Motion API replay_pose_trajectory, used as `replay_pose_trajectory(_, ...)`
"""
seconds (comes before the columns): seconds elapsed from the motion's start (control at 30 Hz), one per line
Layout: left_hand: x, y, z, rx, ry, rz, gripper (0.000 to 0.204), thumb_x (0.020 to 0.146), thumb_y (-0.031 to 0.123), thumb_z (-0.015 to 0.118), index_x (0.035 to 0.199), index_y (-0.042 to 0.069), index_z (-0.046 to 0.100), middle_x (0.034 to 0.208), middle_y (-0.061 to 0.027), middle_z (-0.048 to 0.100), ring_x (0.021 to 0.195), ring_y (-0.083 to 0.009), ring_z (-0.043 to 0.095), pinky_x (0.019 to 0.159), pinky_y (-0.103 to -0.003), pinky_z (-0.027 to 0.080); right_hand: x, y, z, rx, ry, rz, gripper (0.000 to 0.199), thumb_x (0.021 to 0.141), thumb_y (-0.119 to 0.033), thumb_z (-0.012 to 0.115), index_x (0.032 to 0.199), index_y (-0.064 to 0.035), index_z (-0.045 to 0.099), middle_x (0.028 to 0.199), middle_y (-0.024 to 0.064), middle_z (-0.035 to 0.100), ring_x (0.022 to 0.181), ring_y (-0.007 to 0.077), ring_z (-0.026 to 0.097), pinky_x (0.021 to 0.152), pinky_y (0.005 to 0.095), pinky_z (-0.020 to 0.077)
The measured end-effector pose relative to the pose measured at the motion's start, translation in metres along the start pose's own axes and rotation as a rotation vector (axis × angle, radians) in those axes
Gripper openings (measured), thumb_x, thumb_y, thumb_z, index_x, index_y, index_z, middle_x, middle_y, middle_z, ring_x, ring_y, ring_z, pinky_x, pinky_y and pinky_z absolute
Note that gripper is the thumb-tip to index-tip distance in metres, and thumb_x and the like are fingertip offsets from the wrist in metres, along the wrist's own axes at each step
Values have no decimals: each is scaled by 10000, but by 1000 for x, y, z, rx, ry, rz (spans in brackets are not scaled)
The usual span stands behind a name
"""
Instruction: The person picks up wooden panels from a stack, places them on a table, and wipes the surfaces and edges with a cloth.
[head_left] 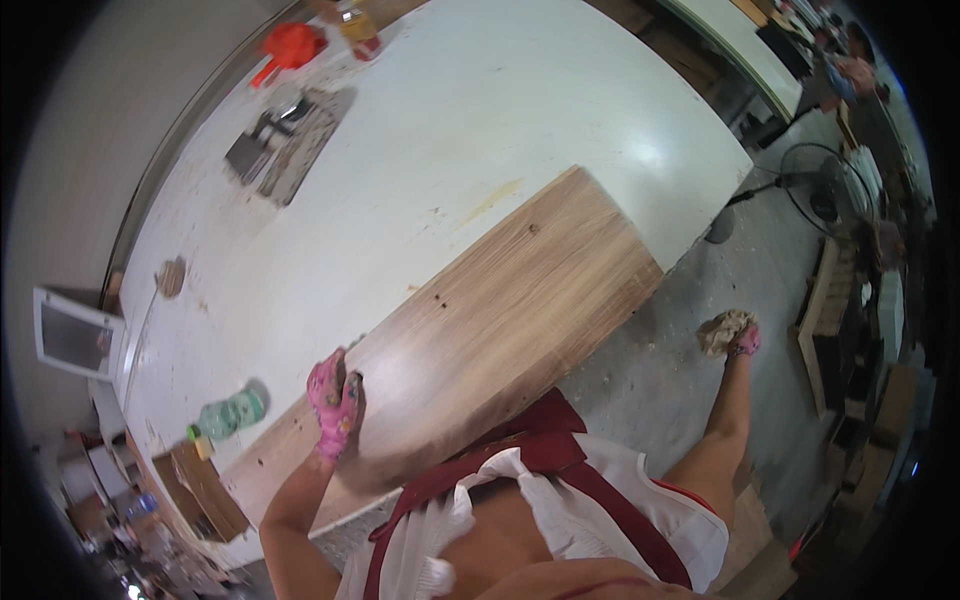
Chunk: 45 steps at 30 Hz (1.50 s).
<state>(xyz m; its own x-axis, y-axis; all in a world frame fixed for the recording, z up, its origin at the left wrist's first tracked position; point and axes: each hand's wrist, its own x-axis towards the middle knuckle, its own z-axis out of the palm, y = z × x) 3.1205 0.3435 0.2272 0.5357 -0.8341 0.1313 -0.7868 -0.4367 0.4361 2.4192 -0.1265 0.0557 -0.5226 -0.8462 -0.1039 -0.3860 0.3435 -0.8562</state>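
Wooden board (500,300): smooth, satin-sheened grain. Worktop (420,130): glossy white, stained. Rag (722,330): crumpled cloth. Floor (650,390): rough concrete.

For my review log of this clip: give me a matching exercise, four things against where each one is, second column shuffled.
1. left hand
2. right hand
3. green bottle
4. orange object

a. far corner of the white table
b. resting on the wooden board
c. lying on the table left of the board
d. out over the floor, clutching a rag

Pairs: 1-b, 2-d, 3-c, 4-a
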Motion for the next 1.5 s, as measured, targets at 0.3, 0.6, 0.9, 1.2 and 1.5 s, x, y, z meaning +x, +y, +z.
replay_pose_trajectory(0.3,-14,-5,-4,-57,301,67,520,734,93,569,1229,37,421,1230,-136,457,1184,-343,374,984,-413,301,-248,-329,102,-131,-199,-1139,389,804,-66,524,1190,-55,487,1099,158,532,1058,297,472,914,349,352)
replay_pose_trajectory(0.6,-44,0,0,-290,455,15,458,759,114,563,1198,45,453,1212,-138,466,1176,-313,396,993,-391,311,-530,-379,228,315,-1120,-1429,518,753,-186,569,1246,-121,423,1236,142,420,1193,314,344,959,399,337)
replay_pose_trajectory(0.9,-74,45,11,-1839,196,-251,377,848,155,516,1203,62,432,1253,-104,451,1160,-218,423,944,-374,332,-568,-344,228,-189,-1472,-1779,342,768,-257,505,1063,-93,558,1001,147,550,974,301,510,832,380,414)
replay_pose_trajectory(1.2,-15,207,-124,-874,-519,960,273,783,196,544,958,-10,582,1022,-135,595,980,-263,544,900,-365,383,-514,-300,200,-143,-1318,-1674,246,853,-243,438,1015,-88,539,896,130,533,878,275,523,777,392,425)
replay_pose_trajectory(1.5,-27,308,-129,-1114,-856,1358,295,748,159,631,1030,81,589,1038,-81,570,921,-189,545,854,-355,413,-479,-281,164,-273,-1223,-1751,293,823,-225,454,1053,-55,520,910,140,515,920,292,499,809,396,413)
